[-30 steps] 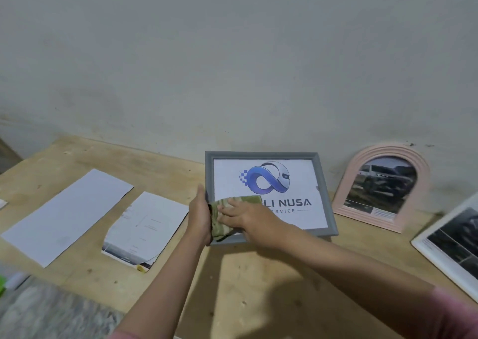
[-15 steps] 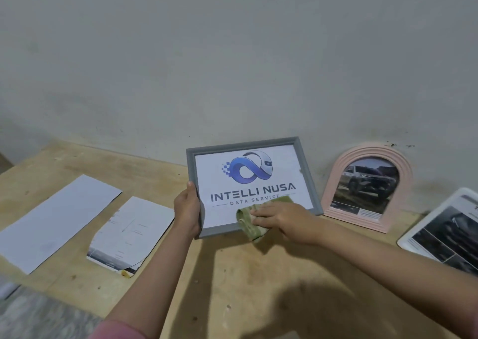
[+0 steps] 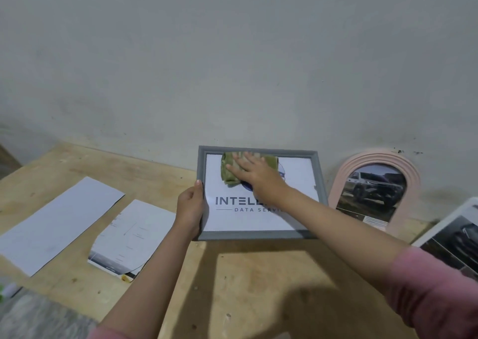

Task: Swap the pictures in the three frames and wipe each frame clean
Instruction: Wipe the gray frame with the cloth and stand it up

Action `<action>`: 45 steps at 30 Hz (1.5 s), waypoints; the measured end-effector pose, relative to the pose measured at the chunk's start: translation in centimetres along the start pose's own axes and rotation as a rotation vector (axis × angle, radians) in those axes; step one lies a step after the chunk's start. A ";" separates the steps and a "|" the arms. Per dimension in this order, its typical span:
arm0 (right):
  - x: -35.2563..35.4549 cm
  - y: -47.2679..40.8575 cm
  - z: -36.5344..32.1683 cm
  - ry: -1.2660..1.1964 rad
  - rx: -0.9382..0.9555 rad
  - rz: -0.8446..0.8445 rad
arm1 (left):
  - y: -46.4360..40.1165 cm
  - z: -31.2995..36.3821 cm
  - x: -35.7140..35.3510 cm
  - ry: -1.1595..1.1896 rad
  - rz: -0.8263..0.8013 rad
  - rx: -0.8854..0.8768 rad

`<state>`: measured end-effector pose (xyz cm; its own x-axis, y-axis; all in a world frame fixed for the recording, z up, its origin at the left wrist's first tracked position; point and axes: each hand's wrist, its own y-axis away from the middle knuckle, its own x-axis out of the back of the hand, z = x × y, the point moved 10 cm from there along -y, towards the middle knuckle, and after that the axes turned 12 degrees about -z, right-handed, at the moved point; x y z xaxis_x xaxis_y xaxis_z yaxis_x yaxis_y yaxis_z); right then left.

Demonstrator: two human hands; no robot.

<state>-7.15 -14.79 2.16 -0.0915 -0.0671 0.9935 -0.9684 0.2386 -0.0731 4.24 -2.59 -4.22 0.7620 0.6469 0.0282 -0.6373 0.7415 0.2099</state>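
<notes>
Left hand [image 3: 190,209] grips the grey frame [image 3: 258,234] by its left edge, propped on the desk [image 3: 232,287] w/ its base down. Right hand [image 3: 254,174] is spread flat, pressing a green cloth [image 3: 227,170] on the upper glass. Prob light but fragile glazing, so hold by the edges, go easy on pressure.

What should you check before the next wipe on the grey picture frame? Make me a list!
1. Left hand grips the grey frame by its left edge: ok.
2. Right hand presses flat on the green cloth: ok.
3. Cloth lies on the front, near the top edge: ok.
4. Lower front wiped clean: cannot tell.
5. Pink arched frame stands clear of the wiping arm, leaning on the wall: ok.
6. Loose papers lie away from the frame: ok.
</notes>
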 end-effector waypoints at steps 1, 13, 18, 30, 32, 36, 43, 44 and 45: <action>-0.6 0.3 -0.7 0.007 0.038 0.007 | 0.0 -0.3 0.6 0.003 0.022 0.010; -4.6 9.1 2.3 0.246 0.077 -0.310 | 0.7 -0.6 5.7 -0.053 0.209 -0.043; 2.6 8.8 6.0 -0.040 -0.159 0.020 | 0.9 -0.5 5.3 -0.119 0.163 -0.075; 0.3 1.6 -1.9 -0.035 0.024 0.087 | 2.3 -0.1 0.9 -0.115 0.082 -0.104; -0.2 2.2 0.2 -0.056 -0.021 0.017 | 2.3 -0.4 1.8 -0.104 0.100 -0.080; -1.5 4.1 5.2 -0.121 -0.216 -0.076 | 2.1 -0.4 3.2 -0.078 0.126 -0.066; -2.7 7.1 6.7 -0.034 -0.350 -0.086 | 3.0 1.2 3.1 -0.098 0.203 -0.092; -3.1 7.5 6.4 -0.038 -0.348 -0.098 | 3.1 1.3 3.2 -0.081 0.230 -0.084; -3.7 7.9 5.9 -0.037 -0.335 -0.118 | 3.2 1.4 3.5 -0.063 0.252 -0.082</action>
<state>-15.86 -18.35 -2.65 0.0022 -0.1472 0.9891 -0.8434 0.5312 0.0809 4.98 1.79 -2.12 0.5824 0.8022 0.1312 -0.8128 0.5723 0.1086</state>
